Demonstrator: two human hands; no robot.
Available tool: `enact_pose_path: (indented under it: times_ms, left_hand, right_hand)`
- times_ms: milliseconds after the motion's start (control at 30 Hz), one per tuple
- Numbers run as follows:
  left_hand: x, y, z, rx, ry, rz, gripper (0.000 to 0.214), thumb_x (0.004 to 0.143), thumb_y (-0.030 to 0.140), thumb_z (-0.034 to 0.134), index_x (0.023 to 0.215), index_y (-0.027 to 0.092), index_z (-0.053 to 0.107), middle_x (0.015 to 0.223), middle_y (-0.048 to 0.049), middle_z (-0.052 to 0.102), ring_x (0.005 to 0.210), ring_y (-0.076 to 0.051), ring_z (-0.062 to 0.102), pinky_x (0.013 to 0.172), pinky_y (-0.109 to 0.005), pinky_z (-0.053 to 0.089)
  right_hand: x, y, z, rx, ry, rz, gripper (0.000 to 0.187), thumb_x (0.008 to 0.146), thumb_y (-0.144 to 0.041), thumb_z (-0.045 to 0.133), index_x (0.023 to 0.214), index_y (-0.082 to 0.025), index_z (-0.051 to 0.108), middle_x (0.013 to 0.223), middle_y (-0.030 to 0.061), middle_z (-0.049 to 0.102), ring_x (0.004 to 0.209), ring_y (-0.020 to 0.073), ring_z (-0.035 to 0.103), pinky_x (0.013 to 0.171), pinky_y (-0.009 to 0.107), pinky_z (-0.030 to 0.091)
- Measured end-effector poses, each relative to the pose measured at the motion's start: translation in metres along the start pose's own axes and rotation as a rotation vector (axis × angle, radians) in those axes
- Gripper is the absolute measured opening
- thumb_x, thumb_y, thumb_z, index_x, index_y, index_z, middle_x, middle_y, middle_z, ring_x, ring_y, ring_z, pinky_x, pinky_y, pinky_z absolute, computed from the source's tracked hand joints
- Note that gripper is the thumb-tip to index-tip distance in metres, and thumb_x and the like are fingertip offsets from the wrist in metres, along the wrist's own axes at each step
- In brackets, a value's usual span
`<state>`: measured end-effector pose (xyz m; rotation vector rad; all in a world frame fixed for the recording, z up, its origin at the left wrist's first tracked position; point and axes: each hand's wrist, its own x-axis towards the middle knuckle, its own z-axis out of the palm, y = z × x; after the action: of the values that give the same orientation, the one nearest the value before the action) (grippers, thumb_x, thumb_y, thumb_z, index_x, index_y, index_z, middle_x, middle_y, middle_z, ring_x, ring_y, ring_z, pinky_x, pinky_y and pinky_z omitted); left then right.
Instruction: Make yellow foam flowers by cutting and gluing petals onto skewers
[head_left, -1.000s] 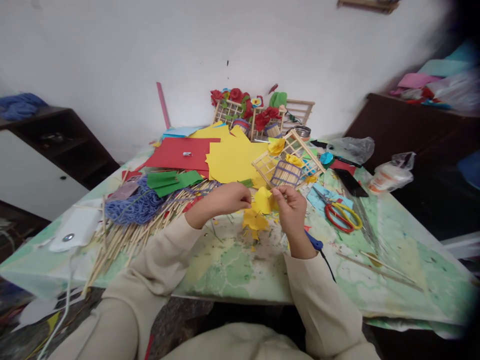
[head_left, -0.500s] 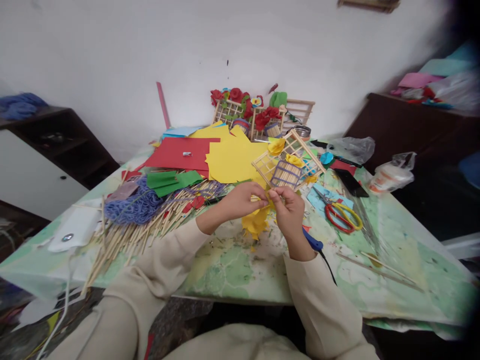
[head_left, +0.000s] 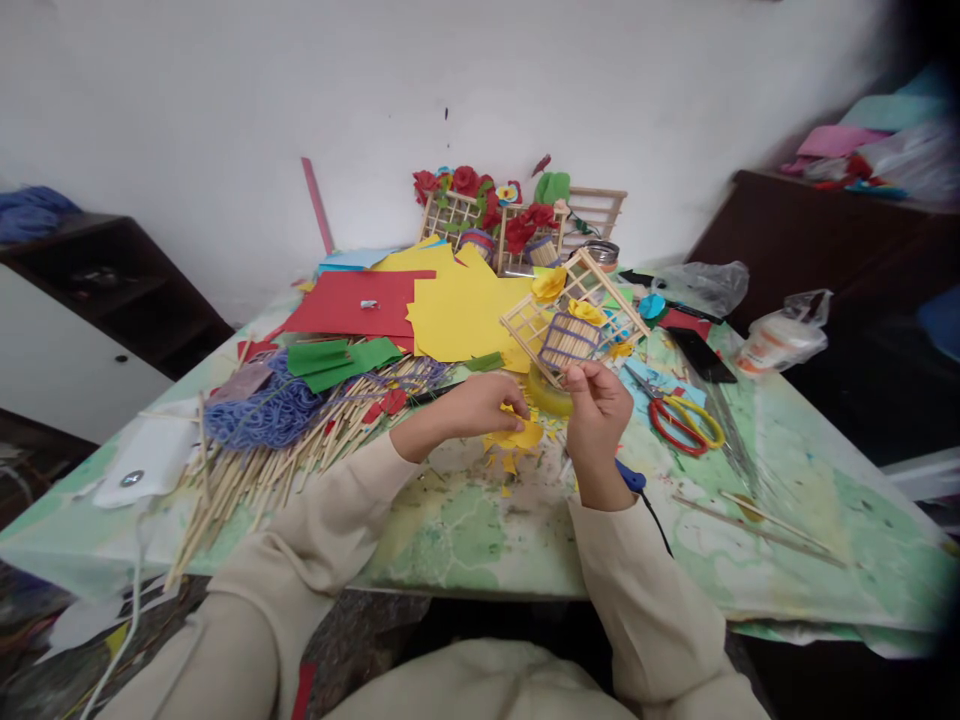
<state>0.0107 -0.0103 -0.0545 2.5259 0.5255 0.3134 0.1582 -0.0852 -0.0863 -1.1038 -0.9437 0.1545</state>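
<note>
My left hand (head_left: 491, 405) has its fingers curled together over a yellow paper piece (head_left: 523, 436) with a cut edge, low above the table. To its right, my right hand (head_left: 600, 405) is closed in a pinch; what is between thumb and finger is too small to make out. Just beyond my right fingers leans a small stick lattice (head_left: 525, 318) bearing a stick basket (head_left: 568, 343) tied with purple yarn and yellow paper flowers (head_left: 549, 285). A yellowish tape roll (head_left: 550, 398) lies between the hands.
Red-and-yellow scissors (head_left: 686, 425) and a phone (head_left: 701, 355) lie to the right. At left are blue-purple yarn (head_left: 262, 415), many thin sticks (head_left: 259, 490) and green paper (head_left: 322, 365). Yellow sheets (head_left: 465, 315) and a red sheet (head_left: 345, 305) lie behind. A blue-handled tool (head_left: 631, 476) is beside my right wrist.
My hands, which met at a pinch before, have drawn apart. The left has dropped slightly left onto the yellow paper; the right has shifted right and the tape roll shows between them.
</note>
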Motion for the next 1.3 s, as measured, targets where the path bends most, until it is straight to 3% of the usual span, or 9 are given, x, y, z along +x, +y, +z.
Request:
enact_pose_path:
  times_ms: [167, 300, 500, 667, 833, 933, 1033, 1133, 1300]
  left_hand:
    - [-0.002, 0.004, -0.002, -0.049, 0.051, 0.028, 0.022, 0.074, 0.030, 0.064, 0.089, 0.016, 0.070, 0.097, -0.0066, 0.067, 0.090, -0.017, 0.060, 0.082, -0.026, 0.042]
    - [-0.001, 0.010, -0.003, -0.160, 0.099, 0.017, 0.022, 0.079, 0.031, 0.057, 0.082, 0.013, 0.070, 0.088, -0.0067, 0.068, 0.081, -0.015, 0.059, 0.076, -0.024, 0.042]
    - [-0.001, 0.014, -0.006, -0.221, -0.004, -0.014, 0.023, 0.076, 0.031, 0.057, 0.079, 0.011, 0.068, 0.079, -0.0051, 0.067, 0.072, -0.013, 0.057, 0.066, -0.022, 0.041]
    - [-0.001, 0.006, -0.005, -0.290, -0.173, 0.010, 0.019, 0.073, 0.028, 0.058, 0.074, 0.012, 0.068, 0.073, -0.0038, 0.066, 0.069, -0.012, 0.056, 0.064, -0.020, 0.041]
    - [0.000, 0.005, -0.001, -0.562, -0.100, -0.178, 0.023, 0.068, 0.033, 0.065, 0.067, 0.011, 0.066, 0.056, 0.0000, 0.056, 0.050, -0.007, 0.045, 0.049, -0.019, 0.033]
    - [0.002, 0.005, 0.000, -0.854, 0.061, -0.304, 0.024, 0.065, 0.034, 0.069, 0.067, 0.010, 0.064, 0.056, 0.0011, 0.054, 0.050, -0.006, 0.045, 0.048, -0.019, 0.033]
    - [0.003, 0.002, -0.003, -1.085, 0.172, -0.383, 0.024, 0.061, 0.031, 0.073, 0.068, 0.011, 0.062, 0.060, 0.0008, 0.056, 0.053, -0.006, 0.049, 0.052, -0.019, 0.038]
    - [0.004, -0.001, -0.005, -1.193, 0.203, -0.411, 0.025, 0.059, 0.030, 0.075, 0.067, 0.011, 0.061, 0.059, 0.0012, 0.055, 0.053, -0.006, 0.051, 0.055, -0.020, 0.040]
    - [0.004, -0.001, -0.004, -1.213, 0.217, -0.395, 0.026, 0.058, 0.030, 0.077, 0.067, 0.010, 0.062, 0.058, 0.0019, 0.054, 0.053, -0.006, 0.050, 0.053, -0.019, 0.039]
  right_hand:
    - [0.001, 0.001, 0.001, 0.101, 0.048, 0.053, 0.019, 0.078, -0.036, 0.062, 0.071, -0.018, 0.060, 0.065, -0.0029, 0.058, 0.062, 0.0110, 0.051, 0.064, 0.025, 0.040]
    - [0.001, 0.001, 0.003, 0.109, 0.025, 0.107, 0.020, 0.077, -0.037, 0.063, 0.072, -0.018, 0.061, 0.067, -0.0022, 0.059, 0.062, 0.0110, 0.051, 0.063, 0.025, 0.040]
    - [0.001, 0.004, 0.005, 0.157, 0.047, 0.152, 0.020, 0.076, -0.036, 0.063, 0.068, -0.017, 0.060, 0.064, -0.0033, 0.056, 0.061, 0.0101, 0.048, 0.063, 0.024, 0.039]
    - [0.004, 0.011, 0.005, 0.270, 0.079, 0.214, 0.021, 0.076, -0.033, 0.063, 0.065, -0.017, 0.056, 0.062, -0.0049, 0.052, 0.060, 0.0084, 0.045, 0.062, 0.023, 0.036]
    - [0.005, 0.015, 0.005, 0.255, 0.081, 0.257, 0.022, 0.077, -0.039, 0.062, 0.074, -0.018, 0.061, 0.067, -0.0033, 0.055, 0.063, 0.0093, 0.047, 0.066, 0.024, 0.038]
    - [0.002, 0.014, 0.005, 0.252, -0.020, 0.294, 0.027, 0.079, -0.043, 0.058, 0.089, -0.018, 0.064, 0.073, -0.0003, 0.062, 0.068, 0.0121, 0.052, 0.071, 0.027, 0.041]
    - [-0.003, 0.010, 0.005, 0.329, -0.220, 0.294, 0.030, 0.080, -0.045, 0.056, 0.091, -0.019, 0.065, 0.081, 0.0031, 0.065, 0.077, 0.0160, 0.057, 0.075, 0.031, 0.043]
    - [-0.008, 0.008, 0.005, 0.395, -0.373, 0.284, 0.029, 0.077, -0.046, 0.058, 0.090, -0.021, 0.066, 0.087, 0.0040, 0.066, 0.082, 0.0193, 0.059, 0.078, 0.034, 0.045]
    - [-0.011, 0.006, 0.006, 0.419, -0.416, 0.316, 0.023, 0.076, -0.043, 0.060, 0.087, -0.023, 0.066, 0.084, 0.0022, 0.067, 0.082, 0.0198, 0.061, 0.077, 0.034, 0.047]
